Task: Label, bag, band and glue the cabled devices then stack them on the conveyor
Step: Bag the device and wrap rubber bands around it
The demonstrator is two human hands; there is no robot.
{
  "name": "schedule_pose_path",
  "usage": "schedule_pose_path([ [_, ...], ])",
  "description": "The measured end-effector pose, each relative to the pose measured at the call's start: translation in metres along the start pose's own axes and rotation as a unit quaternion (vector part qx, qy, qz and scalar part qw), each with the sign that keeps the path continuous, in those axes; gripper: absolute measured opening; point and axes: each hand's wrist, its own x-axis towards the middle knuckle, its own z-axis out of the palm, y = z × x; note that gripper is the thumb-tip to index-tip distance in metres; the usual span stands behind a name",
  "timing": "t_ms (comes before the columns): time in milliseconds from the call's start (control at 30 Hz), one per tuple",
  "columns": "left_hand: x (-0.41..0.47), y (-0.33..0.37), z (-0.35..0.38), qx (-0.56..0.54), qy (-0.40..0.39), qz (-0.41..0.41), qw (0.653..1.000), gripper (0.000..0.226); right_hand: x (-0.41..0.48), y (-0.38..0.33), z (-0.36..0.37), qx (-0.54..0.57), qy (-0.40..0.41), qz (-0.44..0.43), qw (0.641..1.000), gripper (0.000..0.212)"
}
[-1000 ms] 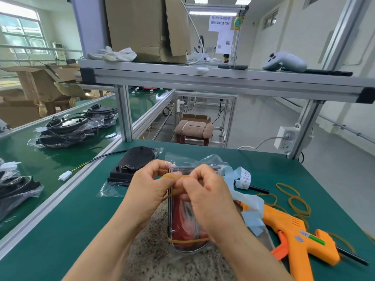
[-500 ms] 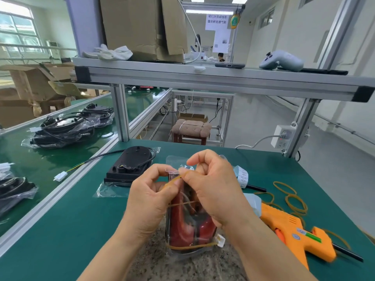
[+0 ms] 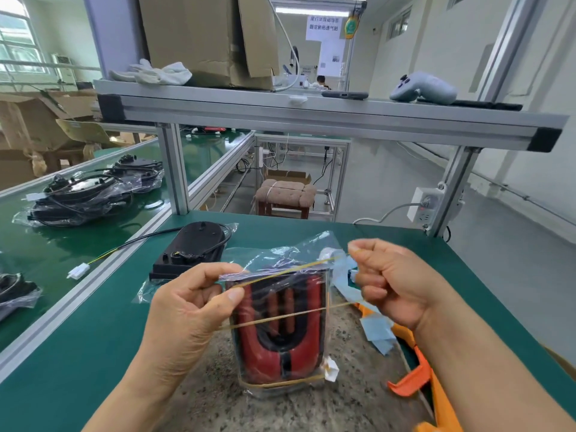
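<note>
Head view: the bagged device [image 3: 258, 353], red and black inside a clear bag, stands on end on a speckled slab [image 3: 212, 403] at the near edge of the green table [image 3: 93, 338], between the two hands. The left hand [image 3: 193, 307] pinches a band [image 3: 280, 317] between thumb and forefinger at the bag's upper left edge, its other fingers curled behind. The right hand [image 3: 392, 282], curled into a loose fist just right of the bag, grips the band's other end at thumb and forefinger. The band is pulled taut between them, and its two strands cross the front of the bag's upper half (whether any part passes behind the bag cannot be told). A second band [image 3: 280, 383] wraps the bag's bottom end, beside a small white connector [image 3: 331, 369] that sticks out at the lower right corner.

Behind the left hand a black device [image 3: 193, 244] lies on an open bag, and its cable [image 3: 124, 244] trails left over the aluminium rail onto the conveyor [image 3: 62, 257]. More bagged devices [image 3: 81, 198] are stacked farther up the belt. Under and right of the right hand lie blue paper strips [image 3: 377, 332] and an orange glue gun [image 3: 417, 369], partly hidden by the forearm. On the shelf [image 3: 311, 116] above sit a cardboard box [image 3: 202, 42], white gloves [image 3: 156, 73] and a grey controller [image 3: 424, 88].
</note>
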Motion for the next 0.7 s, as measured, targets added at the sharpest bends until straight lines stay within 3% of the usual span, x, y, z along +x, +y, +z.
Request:
schedule_pose_path([
  [167, -0.003, 0.006, -0.002, 0.021, -0.038, 0.007, 0.999, 0.031, 0.003, 0.006, 0.01, -0.04, -0.055, 0.045, 0.997, 0.006],
  [300, -0.002, 0.009, -0.002, 0.032, -0.056, 0.006, 0.998, 0.034, 0.0, 0.0, 0.03, -0.254, -0.086, 0.032, 0.963, 0.051],
  [400, -0.003, 0.015, -0.003, 0.161, -0.074, 0.038, 0.983, 0.029, -0.007, -0.001, 0.038, -0.366, -0.079, -0.014, 0.927, 0.064],
  [467, -0.005, 0.022, 0.001, 0.307, -0.07, 0.09, 0.945, 0.028, -0.011, -0.001, 0.041, -0.422, -0.06, -0.052, 0.903, 0.066],
  [567, -0.007, 0.033, 0.002, 0.383, -0.058, 0.13, 0.913, 0.027, -0.016, 0.001, 0.042, -0.437, -0.057, -0.076, 0.894, 0.069],
  [700, -0.009, 0.04, 0.002, 0.371, -0.049, 0.108, 0.921, 0.024, -0.021, 0.007, 0.041, -0.42, -0.052, -0.074, 0.903, 0.077],
])
